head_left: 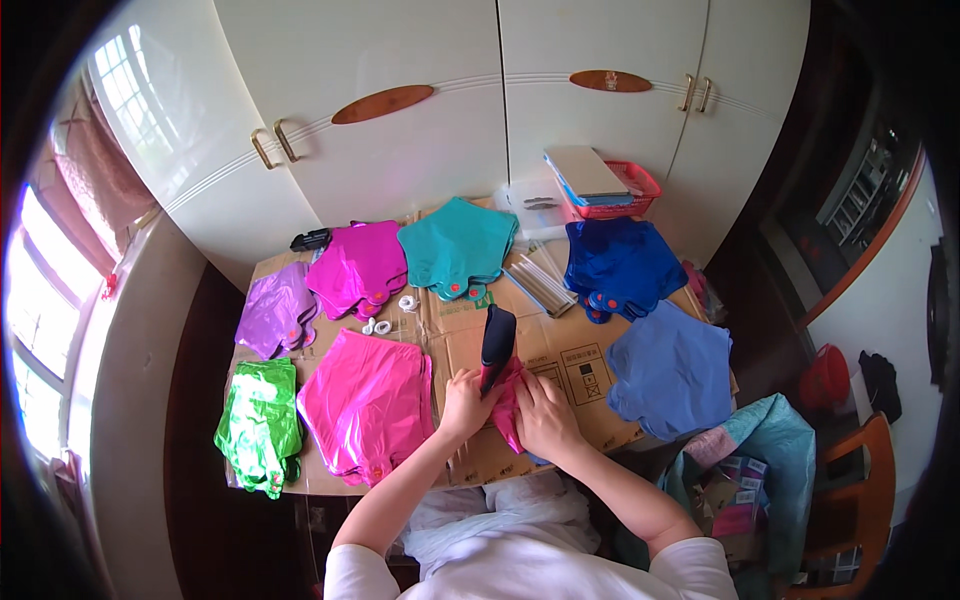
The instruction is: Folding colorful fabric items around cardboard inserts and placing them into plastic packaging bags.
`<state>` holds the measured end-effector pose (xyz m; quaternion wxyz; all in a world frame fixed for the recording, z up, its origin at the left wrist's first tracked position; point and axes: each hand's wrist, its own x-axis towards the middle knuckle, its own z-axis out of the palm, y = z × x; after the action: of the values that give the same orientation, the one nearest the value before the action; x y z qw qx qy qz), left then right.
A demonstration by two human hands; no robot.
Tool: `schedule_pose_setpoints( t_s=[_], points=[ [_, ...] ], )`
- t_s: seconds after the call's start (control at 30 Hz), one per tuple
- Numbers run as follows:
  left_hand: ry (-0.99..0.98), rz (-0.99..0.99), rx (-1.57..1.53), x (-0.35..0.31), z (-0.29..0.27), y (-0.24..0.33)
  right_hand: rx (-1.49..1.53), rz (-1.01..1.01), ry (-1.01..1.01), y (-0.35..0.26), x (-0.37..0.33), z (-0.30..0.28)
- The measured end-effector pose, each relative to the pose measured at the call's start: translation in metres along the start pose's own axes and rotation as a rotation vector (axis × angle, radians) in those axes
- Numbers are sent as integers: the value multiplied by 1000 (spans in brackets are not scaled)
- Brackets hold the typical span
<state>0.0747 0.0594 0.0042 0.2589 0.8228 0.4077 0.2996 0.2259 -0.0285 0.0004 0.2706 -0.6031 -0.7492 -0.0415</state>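
Note:
My left hand (467,405) is closed around the lower end of a black, paddle-shaped tool (498,338) that stands up from the table; its exact kind is hard to make out. A crumpled pink foil piece (508,408) lies between my hands. My right hand (547,418) grips it at the edge, thumb hidden and fingers close together. To the left of my left hand is a stack of flat bright pink foil pieces (368,405). A pale blue stack (670,370) lies to the right.
Cardboard (455,330) covers the table. Around it lie green (258,415), lilac (275,310), magenta (358,262), teal (458,245) and dark blue (622,262) foil stacks. White sticks (541,280), ribbon rolls (378,327) and a red basket (645,190) are among them. Cabinets (370,50) stand behind.

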Motion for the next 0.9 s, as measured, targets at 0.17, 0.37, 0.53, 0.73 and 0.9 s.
schedule_pose_setpoints(
  t_s=[0.17, 0.37, 0.53, 0.73, 0.9],
  points=[
    [-42, 133, 140, -2, -7, -6, 0, 4, 33, -1, 1, -1],
    [-75, 356, 284, -5, -19, 2, -36, 13, -16, 3, -6, 5],
    [-116, 598, 528, -10, -22, -4, 445, 210, -3, 4, -4, 3],
    [-218, 689, 624, -10, -30, 5, 231, 102, -133, 16, -8, -11],
    [-221, 689, 719, -15, -30, 7, 532, 14, -365, 67, 4, -25]
  ],
)
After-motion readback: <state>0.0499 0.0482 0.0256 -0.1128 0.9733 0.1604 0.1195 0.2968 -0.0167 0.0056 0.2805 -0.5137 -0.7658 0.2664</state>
